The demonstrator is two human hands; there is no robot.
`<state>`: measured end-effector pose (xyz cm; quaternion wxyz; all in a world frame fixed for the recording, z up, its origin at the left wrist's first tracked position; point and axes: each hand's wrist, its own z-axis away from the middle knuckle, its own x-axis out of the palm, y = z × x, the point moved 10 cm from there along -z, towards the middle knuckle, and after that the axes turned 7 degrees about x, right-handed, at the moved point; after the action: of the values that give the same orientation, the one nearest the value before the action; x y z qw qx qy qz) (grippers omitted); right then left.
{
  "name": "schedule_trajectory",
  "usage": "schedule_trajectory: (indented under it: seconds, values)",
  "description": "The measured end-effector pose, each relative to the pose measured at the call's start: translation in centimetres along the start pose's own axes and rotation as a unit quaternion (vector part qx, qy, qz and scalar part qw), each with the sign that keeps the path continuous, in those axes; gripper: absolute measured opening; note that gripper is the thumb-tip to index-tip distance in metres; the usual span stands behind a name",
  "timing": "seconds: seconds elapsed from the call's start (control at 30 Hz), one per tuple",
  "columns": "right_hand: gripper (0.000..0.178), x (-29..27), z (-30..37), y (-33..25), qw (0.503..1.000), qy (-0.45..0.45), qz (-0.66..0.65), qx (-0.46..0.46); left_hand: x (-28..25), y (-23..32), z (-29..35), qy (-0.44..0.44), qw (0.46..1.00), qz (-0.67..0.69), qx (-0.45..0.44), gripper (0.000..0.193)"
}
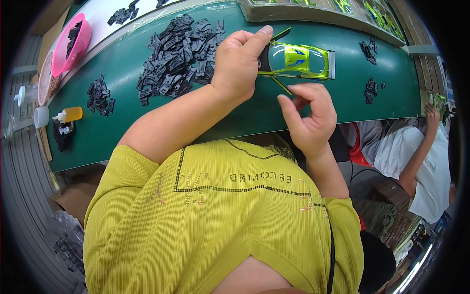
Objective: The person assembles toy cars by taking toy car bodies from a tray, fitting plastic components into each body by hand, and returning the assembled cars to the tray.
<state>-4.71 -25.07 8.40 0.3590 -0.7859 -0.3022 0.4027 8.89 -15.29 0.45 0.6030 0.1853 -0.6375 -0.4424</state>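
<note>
My left hand (240, 61) is closed around one end of a shiny lime-green toy car (298, 61), holding it above the green table. Blue markings decorate its roof, and a grey spoiler runs across the far right end. Both doors stick out from its sides; the nearer door (280, 85) points toward my right hand (311, 115). That hand is just below the car, its fingers curled but apart from the thumb, with nothing visible between them. An index fingertip is beside the door's tip; whether they touch I cannot tell. My left palm and fingers hide the gripped end.
A large heap of black plastic parts (181, 54) lies left of the car, with smaller piles (100, 95) around the table. A pink basket (72, 44) and an orange-filled bottle (71, 114) are at left. A tray (313, 13) of green parts stands behind. Another person's arm (421, 152) is at right.
</note>
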Motion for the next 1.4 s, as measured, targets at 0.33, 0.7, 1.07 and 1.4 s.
schedule_trajectory:
  seconds: [0.33, 0.7, 1.07, 1.4]
  values:
    - [0.017, 0.1, -0.9, -2.2, 0.991, -0.02, 0.047, -0.124, -0.5, -1.0, 0.6, 0.027, 0.999, -0.012, -0.04, 0.028]
    - [0.016, 0.9, -1.2, -1.6, 0.988, -0.024, 0.091, -0.124, -1.2, -1.4, 0.3, 0.052, 0.997, -0.044, -0.036, 0.031]
    - [0.015, 1.5, -1.5, -1.6, 0.988, 0.003, 0.103, -0.118, -0.2, 0.4, 0.7, 0.011, 0.994, -0.103, 0.024, 0.032]
    - [0.015, 0.7, -1.6, -2.0, 0.983, -0.124, 0.138, -0.017, -0.4, -0.2, -0.2, -0.012, 0.999, -0.051, -0.015, 0.029]
